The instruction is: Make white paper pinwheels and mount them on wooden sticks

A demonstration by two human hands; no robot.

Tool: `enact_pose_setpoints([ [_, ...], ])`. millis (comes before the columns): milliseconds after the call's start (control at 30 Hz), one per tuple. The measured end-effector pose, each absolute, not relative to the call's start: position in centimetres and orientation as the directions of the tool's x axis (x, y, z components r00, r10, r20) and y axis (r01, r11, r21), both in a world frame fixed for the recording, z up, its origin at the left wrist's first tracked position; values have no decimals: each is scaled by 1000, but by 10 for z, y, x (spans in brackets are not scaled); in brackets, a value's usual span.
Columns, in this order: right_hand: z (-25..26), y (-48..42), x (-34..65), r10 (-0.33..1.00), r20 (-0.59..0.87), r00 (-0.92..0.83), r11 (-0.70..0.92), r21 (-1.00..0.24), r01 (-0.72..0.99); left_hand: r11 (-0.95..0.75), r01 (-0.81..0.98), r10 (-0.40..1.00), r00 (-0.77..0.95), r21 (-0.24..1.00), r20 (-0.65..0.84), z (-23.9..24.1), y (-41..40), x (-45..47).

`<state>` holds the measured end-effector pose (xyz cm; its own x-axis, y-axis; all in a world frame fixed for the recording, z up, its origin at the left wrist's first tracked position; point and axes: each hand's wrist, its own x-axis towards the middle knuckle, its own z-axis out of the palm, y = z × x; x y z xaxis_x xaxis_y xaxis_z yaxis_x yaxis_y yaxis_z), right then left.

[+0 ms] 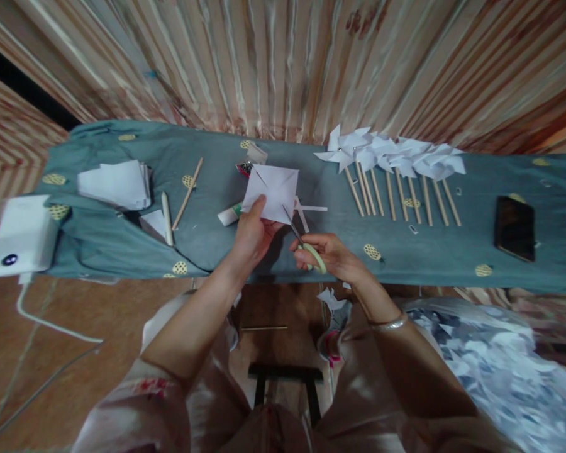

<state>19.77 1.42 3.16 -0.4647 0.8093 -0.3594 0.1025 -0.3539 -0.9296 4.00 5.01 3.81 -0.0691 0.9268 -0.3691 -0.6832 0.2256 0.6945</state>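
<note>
My left hand (pixel 257 233) pinches a white square of paper (pixel 276 189) by its near edge, thumb on top and fingers underneath. Slits run from the paper's corners toward its middle. In my right hand (pixel 327 255) is a pair of scissors (pixel 315 257) with light green handles, its blades at the paper's near right corner. Beneath and beside the paper lie white paper strips (pixel 314 208), a white-and-green tube (pixel 229 215) and a small red packet (pixel 244 168) with dark bits, partly covered by the sheet.
Paper pinwheels (pixel 396 154) on wooden sticks line the back right of the cloth-covered table (pixel 273 264). A phone (pixel 514 228) lies farther right. At left are stacked papers (pixel 116 184), a loose stick (pixel 187 193), a white pen-like stick (pixel 166 218) and a white device (pixel 23 234) with a cable.
</note>
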Motion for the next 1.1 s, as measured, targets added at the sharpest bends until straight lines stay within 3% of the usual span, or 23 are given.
enact_pose_setpoints([
  [1100,24,17,195,819,-394,-417,-392,-915,95,213,-683,922,-95,698,-374,29,51,41],
])
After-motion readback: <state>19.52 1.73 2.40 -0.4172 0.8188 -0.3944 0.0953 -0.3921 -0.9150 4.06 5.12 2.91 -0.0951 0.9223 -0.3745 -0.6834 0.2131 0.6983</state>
